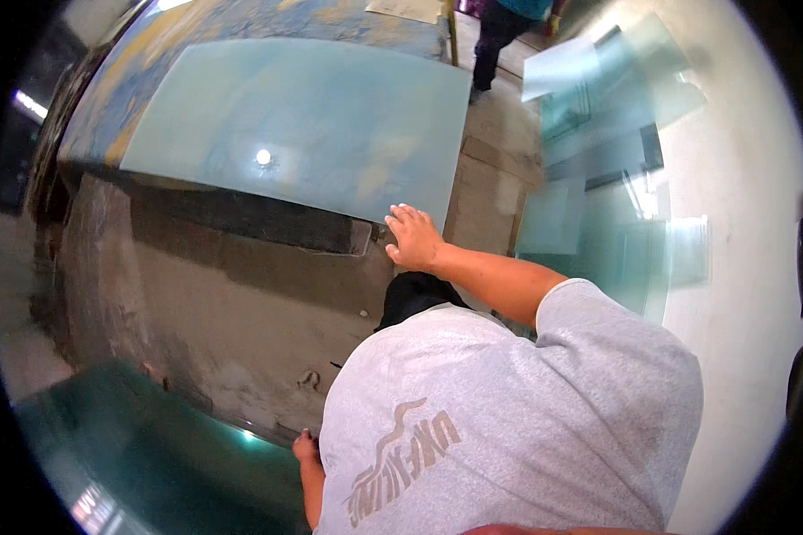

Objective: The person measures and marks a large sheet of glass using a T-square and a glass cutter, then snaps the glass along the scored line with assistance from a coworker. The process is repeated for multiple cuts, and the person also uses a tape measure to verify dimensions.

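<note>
A large pale frosted glass sheet (303, 116) lies flat on a blue and yellow mottled table, its near edge jutting past the table's side. At the sheet's near right corner is my right hand (413, 239), fingers stretched out at the edge and thumb apart below. My left hand (306, 446) hangs low beside my body, close to the edge of a dark green glass sheet (178, 455). Its fingers are small in view and partly hidden, so I cannot make out whether it grips anything.
Several glass panes (589, 214) lean along the white wall (732, 178) at right, blurred. A person (500, 40) in dark trousers stands beyond the table (107, 116). Brown floor (232, 312) lies between the table and the dark glass.
</note>
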`<state>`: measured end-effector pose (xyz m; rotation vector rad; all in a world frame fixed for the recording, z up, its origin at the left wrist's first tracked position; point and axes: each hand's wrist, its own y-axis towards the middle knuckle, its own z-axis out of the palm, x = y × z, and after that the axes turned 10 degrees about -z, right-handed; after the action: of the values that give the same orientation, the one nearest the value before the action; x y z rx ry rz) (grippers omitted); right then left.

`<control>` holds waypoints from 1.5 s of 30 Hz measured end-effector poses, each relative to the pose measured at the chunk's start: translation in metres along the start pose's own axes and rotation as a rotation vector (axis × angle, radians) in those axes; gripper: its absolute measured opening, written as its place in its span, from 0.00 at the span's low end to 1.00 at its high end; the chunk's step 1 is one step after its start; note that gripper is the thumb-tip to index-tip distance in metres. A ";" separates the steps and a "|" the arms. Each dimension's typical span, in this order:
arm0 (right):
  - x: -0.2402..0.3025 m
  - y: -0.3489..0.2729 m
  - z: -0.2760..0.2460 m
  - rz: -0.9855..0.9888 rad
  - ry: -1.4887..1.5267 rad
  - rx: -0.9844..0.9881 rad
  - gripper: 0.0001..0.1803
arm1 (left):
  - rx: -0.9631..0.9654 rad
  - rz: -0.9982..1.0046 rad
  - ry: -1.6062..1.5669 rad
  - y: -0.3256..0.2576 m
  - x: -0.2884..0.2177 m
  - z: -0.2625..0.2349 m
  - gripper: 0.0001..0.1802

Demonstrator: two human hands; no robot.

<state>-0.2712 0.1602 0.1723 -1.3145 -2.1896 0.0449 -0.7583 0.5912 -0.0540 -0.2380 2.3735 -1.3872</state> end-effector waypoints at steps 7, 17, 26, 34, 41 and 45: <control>0.002 0.015 0.028 0.062 -0.004 -0.085 0.31 | 0.102 0.231 0.000 0.028 -0.157 0.014 0.14; 0.010 0.112 0.053 -0.403 0.214 -0.242 0.16 | -0.042 0.712 0.615 0.012 -0.278 0.042 0.17; 0.053 0.171 0.033 -0.082 0.552 -0.448 0.12 | 0.184 0.471 0.105 0.049 -0.492 -0.032 0.13; 0.113 0.244 0.051 0.245 0.635 -0.620 0.09 | 0.361 0.618 -0.260 0.127 -0.772 -0.060 0.13; 0.213 0.356 0.126 0.869 1.670 -0.655 0.15 | 0.509 0.237 -0.487 0.212 -0.987 -0.075 0.16; 0.257 0.402 0.132 1.053 1.858 -0.746 0.23 | 0.558 0.160 -0.434 0.227 -1.039 -0.071 0.18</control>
<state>-0.1040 0.6114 0.0546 -1.5298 0.1590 -1.1269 0.1724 1.1049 0.0269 -0.1659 1.5588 -1.6535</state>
